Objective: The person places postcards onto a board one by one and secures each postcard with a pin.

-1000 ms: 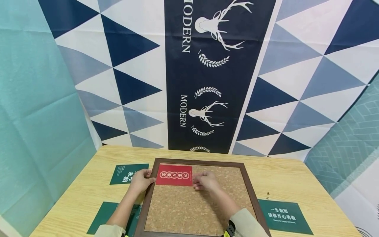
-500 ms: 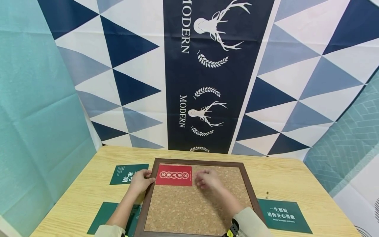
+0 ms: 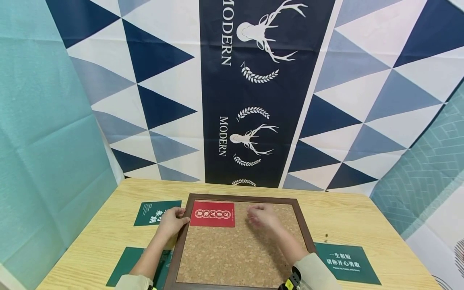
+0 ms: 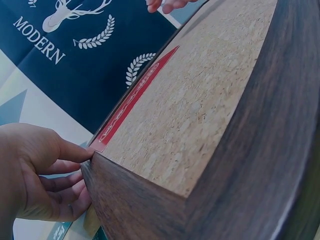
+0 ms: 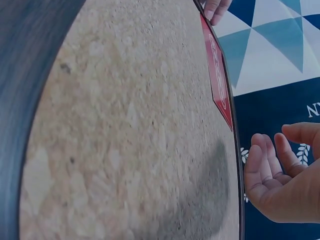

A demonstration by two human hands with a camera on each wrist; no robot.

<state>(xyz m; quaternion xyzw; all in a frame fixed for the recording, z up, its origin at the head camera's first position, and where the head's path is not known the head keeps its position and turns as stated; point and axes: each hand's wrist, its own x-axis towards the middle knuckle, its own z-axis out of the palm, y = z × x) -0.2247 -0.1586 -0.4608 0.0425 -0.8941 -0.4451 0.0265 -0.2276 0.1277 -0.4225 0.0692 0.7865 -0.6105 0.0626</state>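
A red card (image 3: 212, 214) with white characters lies in the far left corner of a framed cork board (image 3: 232, 262). At the board's left side my left hand (image 3: 173, 220) grips the dark wooden frame. In the left wrist view, the left thumb (image 4: 75, 151) lies on the frame edge beside the card's corner, and the fingers are on the outer side. My right hand (image 3: 264, 217) is over the cork, to the right of the card and apart from it. Its fingers (image 5: 260, 165) are loosely bent with nothing between them in the right wrist view.
Green cards lie on the wooden table (image 3: 108, 225): one card (image 3: 154, 211) at the far left, one (image 3: 127, 266) partly behind the left forearm, one (image 3: 348, 264) at the right. Small dark bits (image 3: 326, 235) lie nearby. A patterned cloth (image 3: 239, 121) hangs behind.
My right hand has left the red card's right edge and moved to the right above the cork. The left hand and the card have stayed in place.
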